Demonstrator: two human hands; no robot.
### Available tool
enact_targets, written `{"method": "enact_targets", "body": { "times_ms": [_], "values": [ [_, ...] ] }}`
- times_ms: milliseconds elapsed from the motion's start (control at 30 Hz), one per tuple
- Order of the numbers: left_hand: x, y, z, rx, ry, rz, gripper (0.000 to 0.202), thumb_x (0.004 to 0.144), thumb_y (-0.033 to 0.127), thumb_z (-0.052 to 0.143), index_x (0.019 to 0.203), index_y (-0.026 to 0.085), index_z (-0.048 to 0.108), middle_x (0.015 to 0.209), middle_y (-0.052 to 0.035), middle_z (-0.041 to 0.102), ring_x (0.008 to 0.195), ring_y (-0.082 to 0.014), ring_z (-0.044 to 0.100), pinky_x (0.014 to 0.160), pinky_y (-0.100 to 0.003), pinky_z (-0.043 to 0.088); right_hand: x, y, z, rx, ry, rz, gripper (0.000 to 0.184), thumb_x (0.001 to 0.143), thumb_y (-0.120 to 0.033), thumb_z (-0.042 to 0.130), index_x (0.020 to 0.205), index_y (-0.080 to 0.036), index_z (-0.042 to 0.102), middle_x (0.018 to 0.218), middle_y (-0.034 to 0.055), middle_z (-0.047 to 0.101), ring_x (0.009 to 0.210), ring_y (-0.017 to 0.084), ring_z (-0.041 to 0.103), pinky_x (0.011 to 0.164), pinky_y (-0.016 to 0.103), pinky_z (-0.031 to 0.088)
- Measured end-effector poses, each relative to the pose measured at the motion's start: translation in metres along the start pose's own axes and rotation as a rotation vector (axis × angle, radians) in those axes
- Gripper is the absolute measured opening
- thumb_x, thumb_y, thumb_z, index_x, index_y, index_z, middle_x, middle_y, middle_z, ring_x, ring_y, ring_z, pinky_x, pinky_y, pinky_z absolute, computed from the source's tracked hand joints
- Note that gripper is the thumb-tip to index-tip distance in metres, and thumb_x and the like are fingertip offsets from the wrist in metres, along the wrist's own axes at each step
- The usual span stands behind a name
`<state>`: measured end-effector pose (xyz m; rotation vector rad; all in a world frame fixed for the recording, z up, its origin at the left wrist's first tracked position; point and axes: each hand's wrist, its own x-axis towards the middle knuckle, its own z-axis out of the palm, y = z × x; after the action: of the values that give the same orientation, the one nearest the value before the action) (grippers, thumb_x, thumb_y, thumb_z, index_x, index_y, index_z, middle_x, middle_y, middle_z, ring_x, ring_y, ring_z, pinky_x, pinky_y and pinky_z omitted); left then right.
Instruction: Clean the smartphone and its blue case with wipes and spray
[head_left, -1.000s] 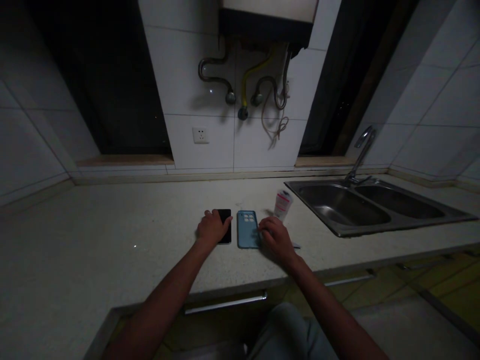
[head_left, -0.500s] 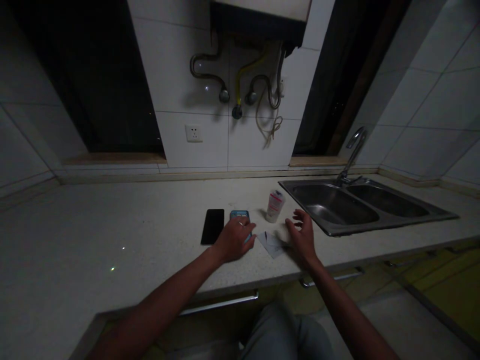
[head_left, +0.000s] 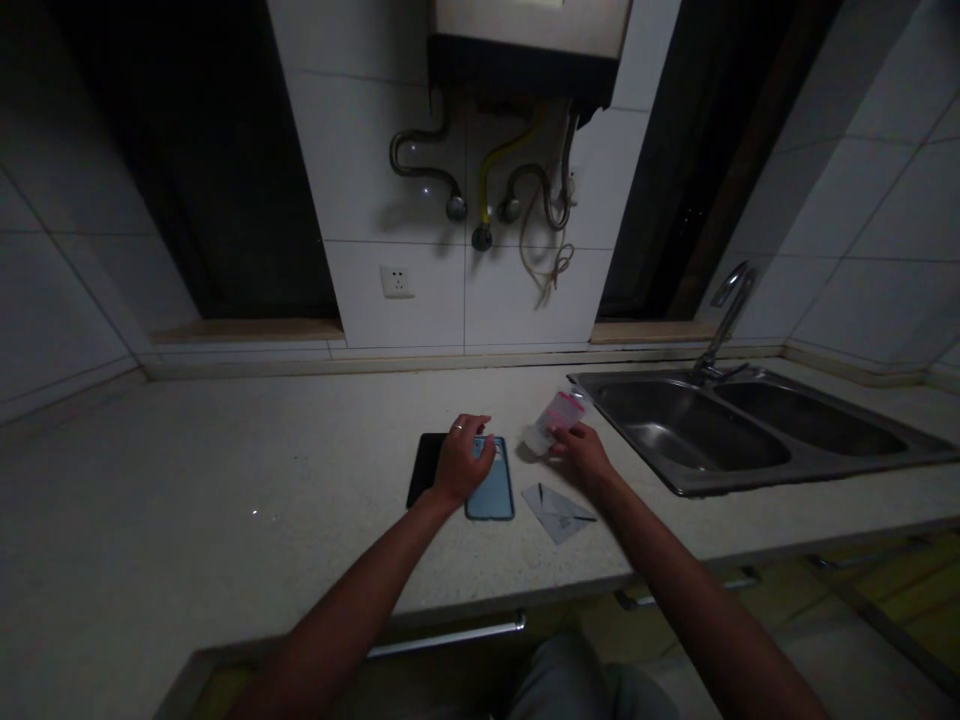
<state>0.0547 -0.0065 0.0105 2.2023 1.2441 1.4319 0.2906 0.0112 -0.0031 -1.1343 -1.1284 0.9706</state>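
Note:
My left hand (head_left: 462,458) rests with bent fingers on the top of a blue phone case (head_left: 491,493) lying flat on the pale countertop (head_left: 225,470). A black phone (head_left: 422,470) lies just left of the case, partly behind that hand. My right hand (head_left: 577,455) is closed round a small white tube with a pink label (head_left: 556,417), which is tilted over to the left. A flat pale sachet or card (head_left: 556,508) lies on the counter below my right hand.
A steel double sink (head_left: 750,425) with a tap (head_left: 726,315) is set into the counter on the right. A boiler with pipes (head_left: 495,170) and a wall socket (head_left: 396,281) are on the tiled wall behind. Dark window openings flank it. The room is dim.
My left hand went from the black phone to the blue case. My right hand left the case, uncovered the flat sachet, then reached back and gripped the white tube, tipping it.

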Motion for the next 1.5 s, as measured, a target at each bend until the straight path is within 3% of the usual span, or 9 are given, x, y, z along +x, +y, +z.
{"method": "enact_targets", "body": {
  "times_ms": [100,200,367,500,600,833,1067,1200,1500],
  "values": [
    [0.001,0.002,0.007,-0.321,0.015,-0.198,0.042,0.087,0.035,0.058,0.125,0.018,0.051,0.11,-0.0097,0.06,0.095,-0.0194,0.063,0.079,-0.034,0.056,-0.006,-0.003,0.009,0.12,-0.026,0.017,0.044,0.059,-0.049,0.08,0.084,-0.016,0.065,0.079,0.0061,0.071,0.072,0.021,0.066,0.068,0.036,0.057],
    [-0.002,0.007,0.015,-0.673,-0.168,-0.381,0.068,0.082,0.05,0.065,0.138,0.022,0.038,0.118,-0.0113,0.057,0.088,-0.0203,0.067,0.058,-0.03,0.058,-0.019,-0.004,0.015,0.306,-0.153,0.09,0.044,0.057,-0.039,0.084,0.091,-0.017,0.066,0.09,0.0062,0.073,0.08,0.021,0.068,0.072,0.036,0.058],
    [-0.008,0.01,0.021,-0.816,-0.323,-0.519,0.081,0.066,0.05,0.082,0.132,0.02,0.046,0.122,-0.0138,0.054,0.081,-0.0199,0.069,0.05,-0.029,0.058,-0.031,-0.003,0.009,0.445,-0.285,0.182,0.04,0.059,-0.03,0.088,0.093,-0.019,0.071,0.092,0.0061,0.075,0.08,0.021,0.068,0.07,0.033,0.058],
    [-0.015,0.014,0.024,-0.859,-0.383,-0.496,0.068,0.069,0.043,0.082,0.125,0.018,0.053,0.112,-0.0113,0.061,0.078,-0.0178,0.067,0.054,-0.028,0.058,-0.033,-0.003,0.004,0.507,-0.262,0.156,0.036,0.061,-0.031,0.089,0.091,-0.022,0.072,0.094,0.0046,0.075,0.079,0.02,0.067,0.067,0.031,0.057],
    [-0.019,0.021,0.024,-0.837,-0.424,-0.448,0.058,0.077,0.043,0.076,0.124,0.018,0.055,0.103,-0.0094,0.066,0.079,-0.0177,0.068,0.056,-0.027,0.057,-0.036,-0.006,0.005,0.496,-0.309,0.131,0.041,0.06,-0.034,0.089,0.095,-0.022,0.073,0.1,0.0061,0.075,0.086,0.023,0.068,0.075,0.035,0.058],
    [-0.023,0.031,0.017,-0.763,-0.381,-0.419,0.058,0.08,0.045,0.071,0.129,0.018,0.053,0.108,-0.0113,0.066,0.079,-0.0188,0.07,0.057,-0.027,0.058,-0.039,-0.006,0.006,0.495,-0.382,0.117,0.049,0.058,-0.043,0.09,0.097,-0.021,0.072,0.101,0.0068,0.075,0.095,0.025,0.068,0.091,0.039,0.054],
    [-0.025,0.031,0.014,-0.718,-0.434,-0.412,0.066,0.083,0.047,0.066,0.14,0.018,0.047,0.091,-0.0051,0.064,0.054,-0.01,0.061,0.047,-0.024,0.052,-0.039,-0.003,0.004,0.498,-0.371,0.138,0.043,0.06,-0.046,0.089,0.09,-0.022,0.069,0.09,0.0054,0.074,0.086,0.023,0.068,0.083,0.038,0.056],
    [-0.025,0.03,0.012,-0.742,-0.517,-0.381,0.065,0.085,0.049,0.065,0.138,0.016,0.049,0.078,-0.0008,0.061,0.053,-0.0101,0.06,0.049,-0.023,0.051,-0.039,-0.005,0.006,0.467,-0.351,0.141,0.044,0.056,-0.049,0.089,0.084,-0.02,0.069,0.084,0.0057,0.072,0.079,0.023,0.066,0.076,0.038,0.057],
    [-0.027,0.025,0.015,-0.778,-0.54,-0.365,0.059,0.086,0.057,0.061,0.125,0.014,0.051,0.078,-0.0023,0.062,0.058,-0.0134,0.065,0.052,-0.024,0.052,-0.038,-0.004,0.008,0.417,-0.311,0.122,0.044,0.055,-0.05,0.088,0.08,-0.02,0.067,0.078,0.0037,0.068,0.072,0.022,0.063,0.071,0.039,0.057]
  ]
}}
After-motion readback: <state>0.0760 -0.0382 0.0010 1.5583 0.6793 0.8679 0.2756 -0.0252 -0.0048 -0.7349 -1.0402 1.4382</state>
